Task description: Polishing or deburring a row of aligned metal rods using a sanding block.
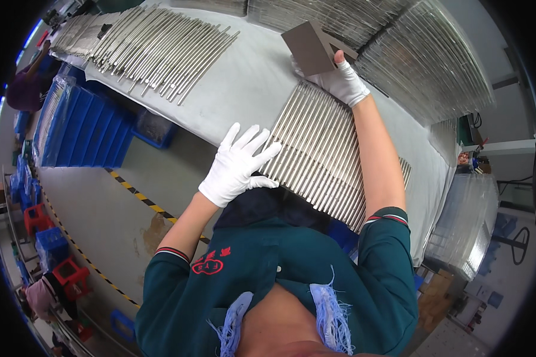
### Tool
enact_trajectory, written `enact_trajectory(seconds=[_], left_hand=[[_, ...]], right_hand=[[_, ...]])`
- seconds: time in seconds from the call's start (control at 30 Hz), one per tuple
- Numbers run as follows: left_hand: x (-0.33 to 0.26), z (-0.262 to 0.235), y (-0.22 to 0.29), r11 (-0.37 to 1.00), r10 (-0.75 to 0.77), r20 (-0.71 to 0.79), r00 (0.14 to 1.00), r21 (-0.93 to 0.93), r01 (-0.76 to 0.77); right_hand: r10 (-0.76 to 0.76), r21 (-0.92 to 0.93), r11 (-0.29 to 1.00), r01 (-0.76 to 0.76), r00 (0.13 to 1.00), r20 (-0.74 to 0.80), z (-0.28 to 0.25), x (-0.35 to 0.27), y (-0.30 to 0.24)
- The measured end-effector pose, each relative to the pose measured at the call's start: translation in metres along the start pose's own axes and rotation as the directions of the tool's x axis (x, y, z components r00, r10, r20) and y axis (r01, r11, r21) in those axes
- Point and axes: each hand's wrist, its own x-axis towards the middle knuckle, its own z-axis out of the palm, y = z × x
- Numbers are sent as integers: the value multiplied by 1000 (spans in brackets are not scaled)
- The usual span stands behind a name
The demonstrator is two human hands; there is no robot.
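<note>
In a white glove with a bare thumb tip, my right hand [346,84] grips a grey-brown angular block [309,49] with an open recess on its right side. The block is at the far end of a row of thin silvery metal rods [318,149], which lie side by side on the table. My left hand [235,166], also white-gloved, is open with its fingers spread at the left edge of that row. Its fingertips reach the outermost rods; whether they press on them I cannot tell. The right forearm covers part of the row.
Another batch of metal rods [161,50] lies loosely spread on the white-covered table [244,89] at the far left. Plastic-wrapped stacks [426,65] stand along the back right. Blue bins [92,128] are beside the table on the left, above a floor with striped tape [140,196].
</note>
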Motion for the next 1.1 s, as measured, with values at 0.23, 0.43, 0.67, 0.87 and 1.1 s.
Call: enact_trajectory(seconds=[0.23, 0.43, 0.67, 0.87, 1.1], left_hand=[[-3, 0, -4, 1000, 26, -2, 1000, -7, -26], [-12, -6, -6, 997, 20, -18, 1000, -74, -21], [-42, -18, -24, 995, -94, -183, 979, -53, 86], [-58, -32, -30, 993, -120, -237, 964, -23, 118], [-56, -32, -29, 996, -86, -237, 968, -21, 83]], right_hand=[[-4, -8, 1000, 4, 1000, 19, 18, -6, 4], [-61, 155, 985, 73, 995, -80, -7, -34, -2], [-35, -31, 999, 31, 990, -138, 1, -70, -6], [-31, 120, 992, 47, 991, -133, -10, -89, -13], [-2, 4, 1000, 3, 980, -200, -16, -150, -23]])
